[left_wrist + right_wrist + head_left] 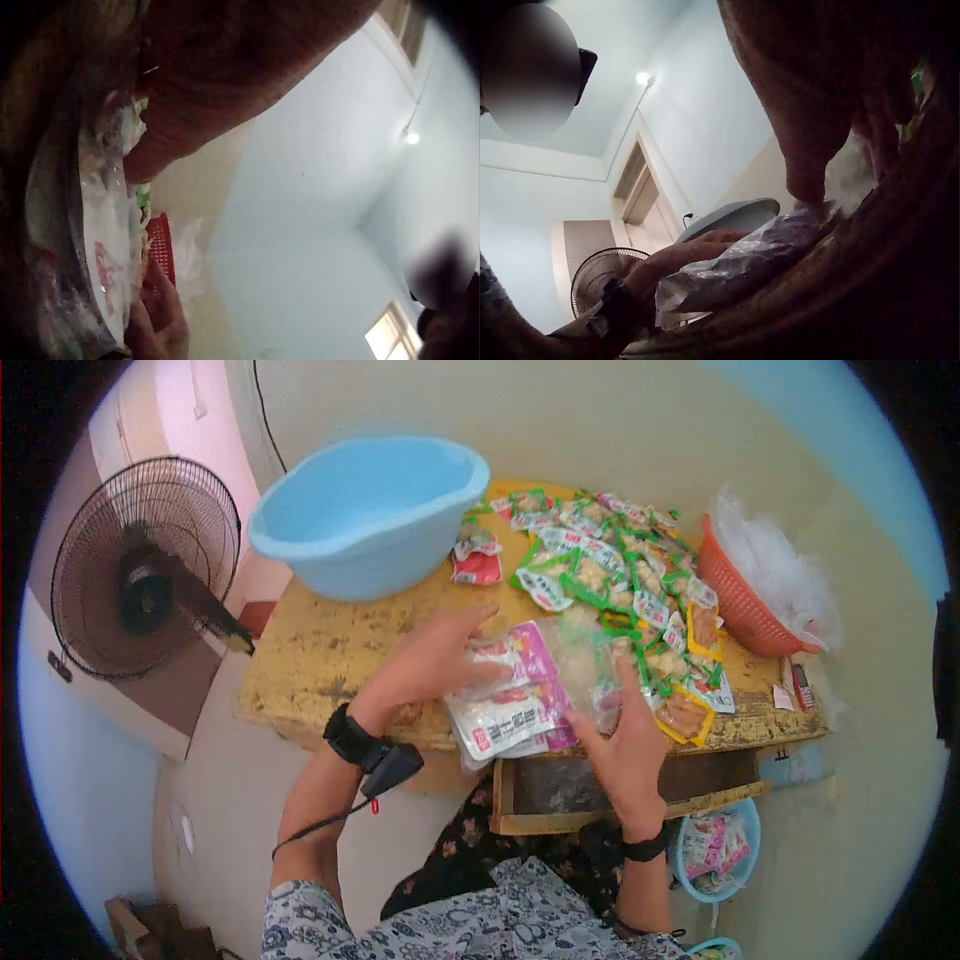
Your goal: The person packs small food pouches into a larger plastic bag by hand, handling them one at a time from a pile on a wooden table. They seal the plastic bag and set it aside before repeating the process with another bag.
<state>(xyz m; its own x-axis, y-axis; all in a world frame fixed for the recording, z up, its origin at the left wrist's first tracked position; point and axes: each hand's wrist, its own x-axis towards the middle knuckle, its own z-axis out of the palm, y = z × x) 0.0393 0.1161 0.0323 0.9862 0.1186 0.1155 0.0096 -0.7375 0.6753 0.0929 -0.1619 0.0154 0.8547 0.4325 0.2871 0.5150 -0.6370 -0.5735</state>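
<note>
A clear plastic bag (505, 705) with pink-and-white packets inside lies at the table's front edge. My left hand (435, 660) rests on its left side, fingers reaching across the upper packets. At the bag's right end is my right hand (635, 750), thumb at the pink packet edge and fingers extended over the clear, unfilled plastic. The right wrist view shows that thumb (806, 176) touching the crinkled bag (742, 259). In the left wrist view, the bag's white packet (101, 247) appears close up, below the left hand (195, 90).
Behind my hands spreads a pile of green-edged snack packets (590, 565). A blue basin (370, 550) stands back left, a red basket (735, 585) with clear bags at right. Below the table edge, a drawer (630, 815) is pulled out; a blue bucket (752, 830) holds more packets. A fan (150, 565) stands left.
</note>
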